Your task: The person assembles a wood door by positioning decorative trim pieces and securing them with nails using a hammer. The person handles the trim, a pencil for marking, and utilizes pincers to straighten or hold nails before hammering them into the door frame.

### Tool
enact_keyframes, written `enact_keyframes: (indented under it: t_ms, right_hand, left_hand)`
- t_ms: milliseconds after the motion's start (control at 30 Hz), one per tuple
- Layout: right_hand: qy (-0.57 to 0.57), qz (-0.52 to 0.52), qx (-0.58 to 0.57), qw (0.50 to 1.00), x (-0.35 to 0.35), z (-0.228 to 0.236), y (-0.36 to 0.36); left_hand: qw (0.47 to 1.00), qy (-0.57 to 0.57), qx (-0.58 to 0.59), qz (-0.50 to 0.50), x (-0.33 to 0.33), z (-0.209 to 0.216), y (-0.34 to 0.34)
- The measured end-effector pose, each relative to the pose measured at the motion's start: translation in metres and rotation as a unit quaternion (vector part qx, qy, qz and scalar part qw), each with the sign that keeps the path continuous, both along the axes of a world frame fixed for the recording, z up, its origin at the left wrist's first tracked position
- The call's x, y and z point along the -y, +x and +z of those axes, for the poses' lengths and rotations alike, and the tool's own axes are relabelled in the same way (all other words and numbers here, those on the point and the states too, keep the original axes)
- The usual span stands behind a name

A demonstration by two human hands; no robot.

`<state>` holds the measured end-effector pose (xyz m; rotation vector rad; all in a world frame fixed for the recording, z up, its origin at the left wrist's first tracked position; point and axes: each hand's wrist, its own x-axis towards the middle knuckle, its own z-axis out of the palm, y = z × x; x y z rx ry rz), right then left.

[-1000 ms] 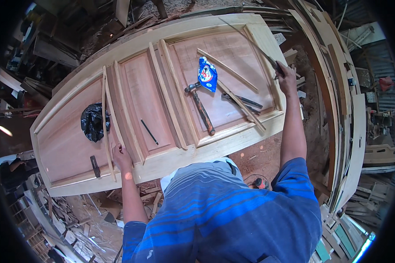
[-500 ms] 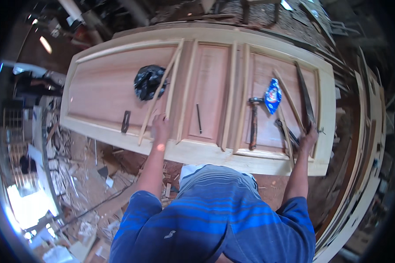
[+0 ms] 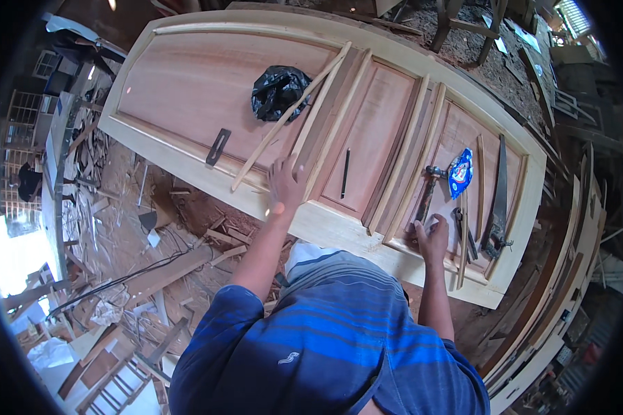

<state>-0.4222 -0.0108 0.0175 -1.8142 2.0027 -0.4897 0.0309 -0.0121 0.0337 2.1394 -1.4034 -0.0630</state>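
A pale wooden door (image 3: 329, 220) with raised panels and mouldings lies flat before me. My left hand (image 3: 287, 182) is open over its near edge, fingers stretched at the lower end of a thin wood strip (image 3: 318, 111); whether they touch it I cannot tell. Beside the handle end of a hammer (image 3: 428, 196), my right hand (image 3: 432, 238) is open, thumb and fingers apart. A handsaw (image 3: 500, 200) rests on the right panel. Between saw and hammer lie a dark tool like pliers (image 3: 467, 238), thin wood strips (image 3: 481, 166) and a blue packet (image 3: 460, 173).
A black plastic bag (image 3: 279, 93), a loose slanting strip (image 3: 270, 142) and a dark flat slotted piece (image 3: 219, 147) lie on the left panel. A dark pencil-like stick (image 3: 345, 173) is on the middle panel. Wood scraps (image 3: 221, 232) litter the floor; long boards (image 3: 547, 290) stand at right.
My right hand has left the handsaw's handle and moved left to the hammer. My left hand has spread its fingers. The view has shifted and tilted over the door.
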Motion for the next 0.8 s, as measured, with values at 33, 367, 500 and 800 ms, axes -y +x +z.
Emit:
enact_keyframes:
  t_ms: [33, 367, 500, 800]
  right_hand:
    - [0.029, -0.02, 0.016, 0.999, -0.001, 0.006, 0.005]
    - [0.058, 0.027, -0.047, 0.997, 0.002, 0.012, 0.01]
    - [0.044, 0.036, -0.052, 0.997, 0.003, 0.01, 0.011]
    - [0.045, 0.029, -0.051, 0.997, 0.005, 0.01, 0.016]
  left_hand:
    - [1.0, 0.0, -0.002, 0.004, -0.007, 0.0, -0.006]
    - [0.995, 0.026, -0.094, -0.018, -0.024, -0.015, -0.037]
    - [0.995, 0.008, -0.097, -0.032, -0.015, -0.033, -0.033]
    - [0.997, -0.029, -0.064, -0.02, -0.008, -0.044, -0.035]
